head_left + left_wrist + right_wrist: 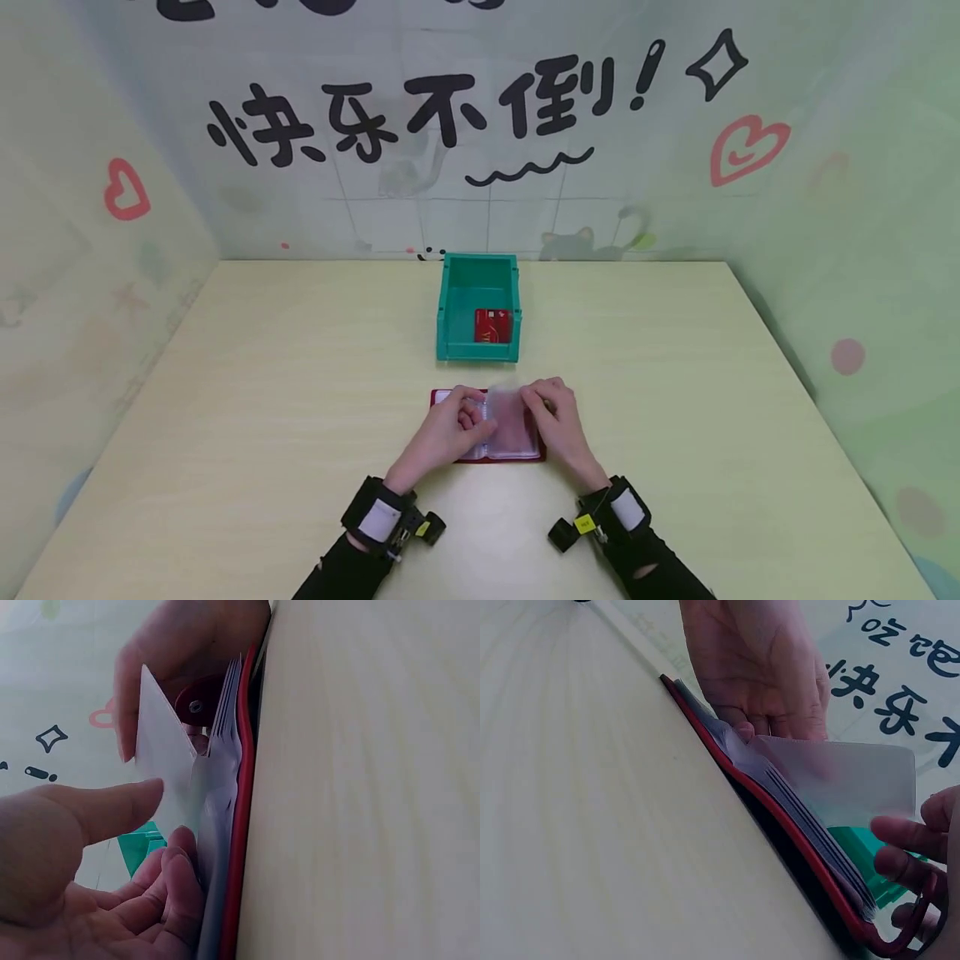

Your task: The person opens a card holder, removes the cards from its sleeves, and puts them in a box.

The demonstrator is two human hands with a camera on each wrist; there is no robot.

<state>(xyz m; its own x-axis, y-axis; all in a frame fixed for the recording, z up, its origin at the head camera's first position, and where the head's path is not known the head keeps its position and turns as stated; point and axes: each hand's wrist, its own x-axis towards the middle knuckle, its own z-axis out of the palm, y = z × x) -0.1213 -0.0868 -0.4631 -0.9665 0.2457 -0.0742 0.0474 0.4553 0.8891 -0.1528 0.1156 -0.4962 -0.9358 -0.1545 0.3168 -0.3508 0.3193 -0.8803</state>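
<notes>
When looking down from the head view, can see a red card holder (502, 454) lying spread on the pale table (300, 375), directly under the fingers of both hands. Can see the right hand (558, 421) pinching a clear sleeve page (855, 776) by its outer edge, with fingers close together and bent. From the right wrist view, can see this page standing upright, away from the stack of sleeves (810, 814) below the fingers. Can notice the left hand (453, 425) at the inner side of the page, with its thumb wide from the bent fingers, gripping nothing. In the left wrist view, can see these fingertips near the base of the raised page; cannot tell for certain whether touching it with the thumb. Just beside the right fingers, can make out a red strap (191, 712) with a metal snap. Beyond the fingertips of both hands, apart from the holder, can see a teal bin (477, 351) and, inside it, toward the fingers, a red card (492, 326).
</notes>
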